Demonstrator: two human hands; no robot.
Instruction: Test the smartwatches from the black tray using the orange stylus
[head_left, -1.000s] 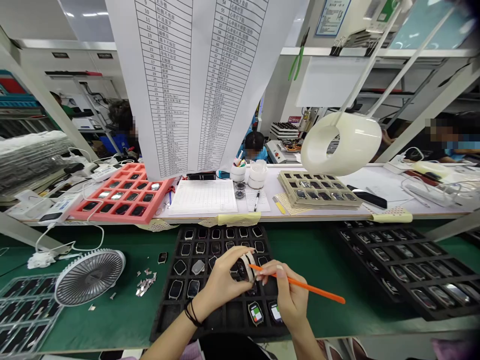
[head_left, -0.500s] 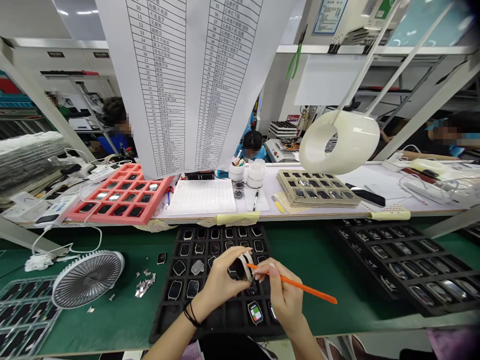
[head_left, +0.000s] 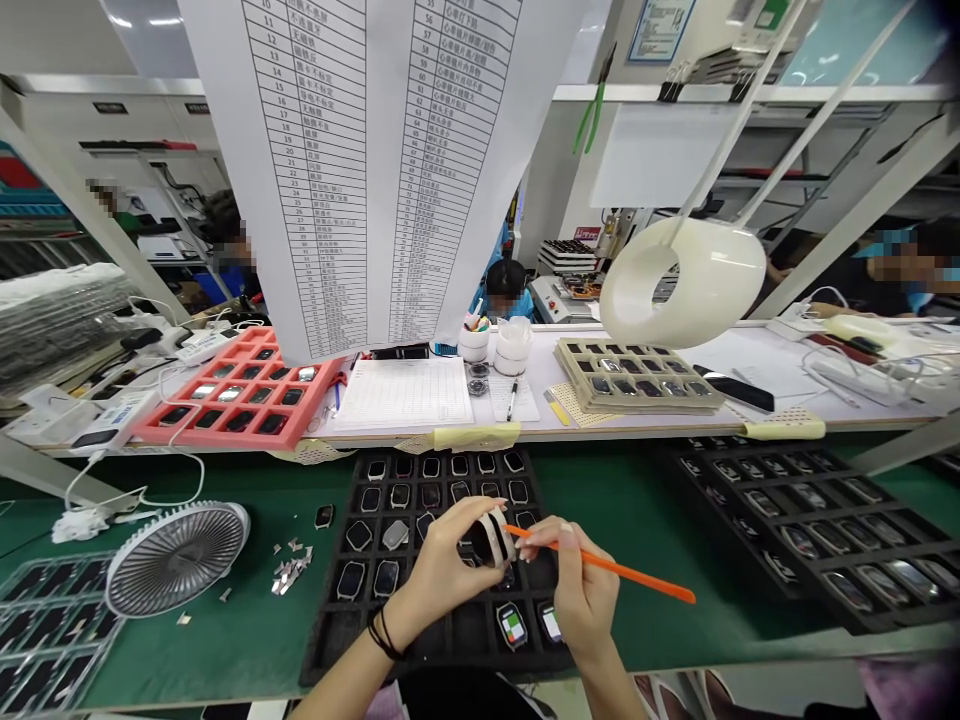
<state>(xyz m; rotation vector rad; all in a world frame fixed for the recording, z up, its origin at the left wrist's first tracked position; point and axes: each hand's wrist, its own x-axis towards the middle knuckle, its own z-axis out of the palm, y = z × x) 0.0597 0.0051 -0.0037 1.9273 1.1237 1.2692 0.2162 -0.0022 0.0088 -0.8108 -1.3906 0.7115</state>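
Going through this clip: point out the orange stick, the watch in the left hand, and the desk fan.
Orange stick (head_left: 622, 572): head view, on the middle of its exposed shaft.
Watch (head_left: 480, 545): head view, on its dark body.
Desk fan (head_left: 176, 558): head view, on the centre of its grille.

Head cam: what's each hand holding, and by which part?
Left hand grips a smartwatch by its white-wrapped edges; right hand pinches an orange stick near its tip.

Green workbench mat (head_left: 217, 640) with black watch trays (head_left: 324, 640), desk fan (head_left: 176, 558)
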